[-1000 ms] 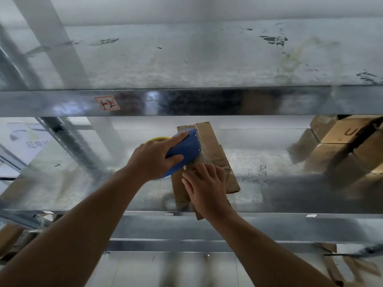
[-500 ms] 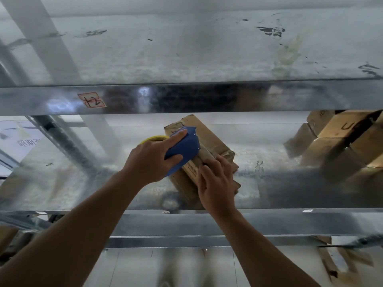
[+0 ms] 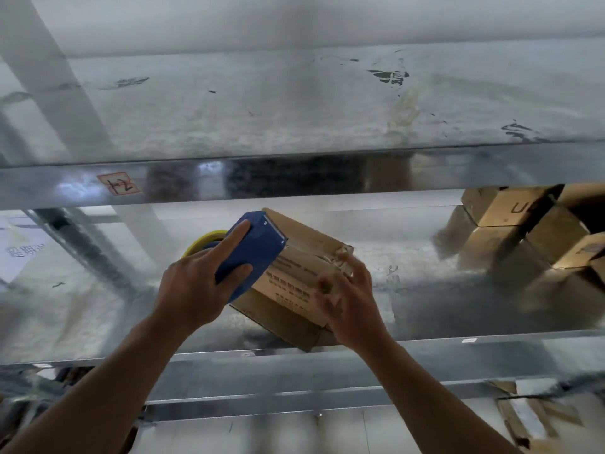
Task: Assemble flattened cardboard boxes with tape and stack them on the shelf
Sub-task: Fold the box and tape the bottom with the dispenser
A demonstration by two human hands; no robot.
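Note:
A small brown cardboard box (image 3: 294, 276) with printed text lies tilted on the middle metal shelf (image 3: 98, 322), near its front edge. My left hand (image 3: 196, 286) grips a blue tape dispenser (image 3: 252, 253) with a yellow roll (image 3: 204, 239) and holds it against the box's left end. My right hand (image 3: 350, 296) holds the box's right end, fingers curled over its edge. A strip of clear tape shows on the box near my right fingers.
Several assembled cardboard boxes (image 3: 523, 244) are stacked at the right of the same shelf. The upper shelf's beam (image 3: 294, 175) with a red-marked label (image 3: 119, 183) runs just above. Flattened cardboard (image 3: 537, 417) lies low at the right. A slanted metal brace (image 3: 88, 253) stands at left.
The box has turned clockwise and tipped, its printed side now showing. My right hand slid from its top to its right end. The dispenser stayed at the box's left end.

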